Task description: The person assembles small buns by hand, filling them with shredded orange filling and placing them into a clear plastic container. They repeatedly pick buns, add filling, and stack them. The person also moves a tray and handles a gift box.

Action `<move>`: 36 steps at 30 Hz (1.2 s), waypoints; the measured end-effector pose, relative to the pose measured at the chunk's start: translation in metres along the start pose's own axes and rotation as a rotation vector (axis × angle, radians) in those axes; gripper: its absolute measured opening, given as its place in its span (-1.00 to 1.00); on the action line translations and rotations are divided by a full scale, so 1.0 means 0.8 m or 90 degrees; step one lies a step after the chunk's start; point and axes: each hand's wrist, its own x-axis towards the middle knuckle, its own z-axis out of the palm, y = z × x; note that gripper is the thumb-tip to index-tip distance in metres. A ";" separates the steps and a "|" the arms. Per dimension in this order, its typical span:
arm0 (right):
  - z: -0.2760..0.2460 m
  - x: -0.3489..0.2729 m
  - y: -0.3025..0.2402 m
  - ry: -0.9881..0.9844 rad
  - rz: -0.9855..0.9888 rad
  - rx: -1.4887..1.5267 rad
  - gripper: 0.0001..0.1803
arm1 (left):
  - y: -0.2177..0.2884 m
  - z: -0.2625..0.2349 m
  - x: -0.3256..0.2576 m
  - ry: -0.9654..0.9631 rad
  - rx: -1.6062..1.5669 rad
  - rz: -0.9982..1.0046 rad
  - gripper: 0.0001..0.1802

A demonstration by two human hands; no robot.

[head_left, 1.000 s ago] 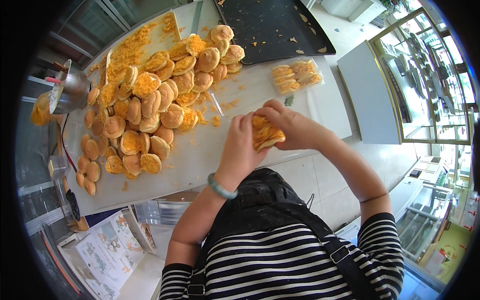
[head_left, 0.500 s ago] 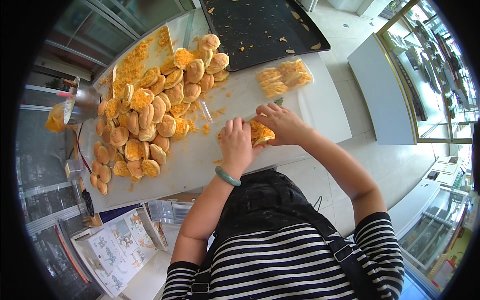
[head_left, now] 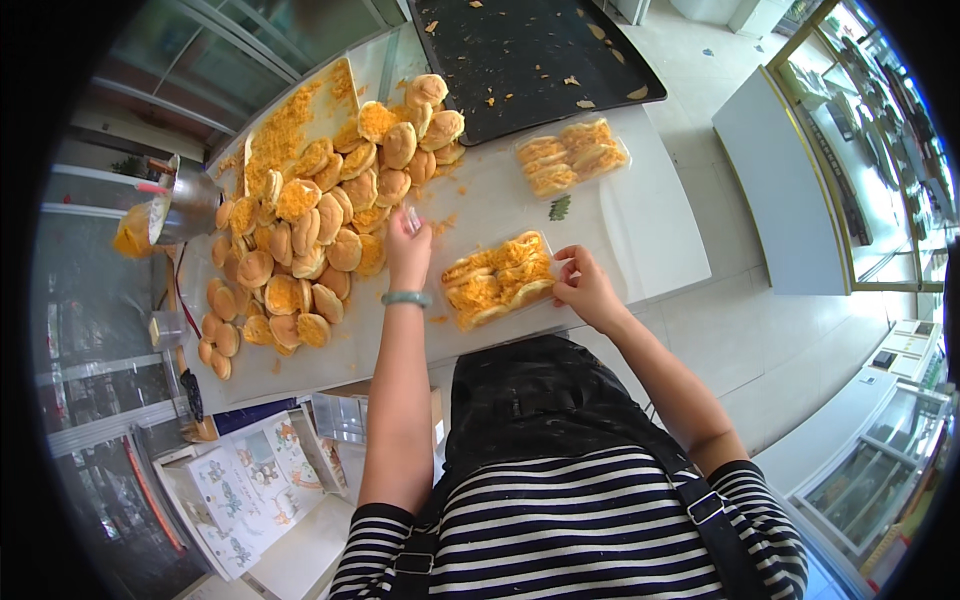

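My left hand (head_left: 407, 250), a green bangle at its wrist, pinches a narrow clear plastic strip (head_left: 412, 216) beside the heaped buns. Its exact kind cannot be made out. With closed fingers, my right hand (head_left: 587, 287) holds the right edge of a clear plastic tray (head_left: 547, 242) lying on the worktop before me. Several round buns (head_left: 505, 275) coated in orange-yellow shreds fill that tray. A similar packed tray (head_left: 570, 158) sits farther back, with a small green leaf-like piece (head_left: 559, 207) between the two.
A large pile of split round buns (head_left: 300, 235) covers the left of the white table (head_left: 650, 230). Behind it is a shallow tray of orange shreds (head_left: 290, 130). A black baking tray (head_left: 535, 60) with crumbs lies at the back; a metal bowl (head_left: 190, 205) stands far left.
My hands have parted from over the filled tray. The left moved left and took hold of the clear strip; the right shifted to the tray's right edge. The buns are now uncovered.
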 end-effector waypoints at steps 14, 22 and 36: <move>-0.034 -0.008 -0.004 -0.042 0.057 0.143 -0.65 | 0.085 -0.072 -0.217 -0.427 0.611 0.452 -0.11; -0.033 0.007 -0.010 -0.038 0.029 -0.026 -0.65 | 0.076 0.013 -0.169 -0.116 0.557 0.479 0.31; -0.017 0.088 -0.025 0.052 -0.061 -0.182 -0.69 | 0.052 0.016 -0.158 -0.113 0.499 0.511 0.30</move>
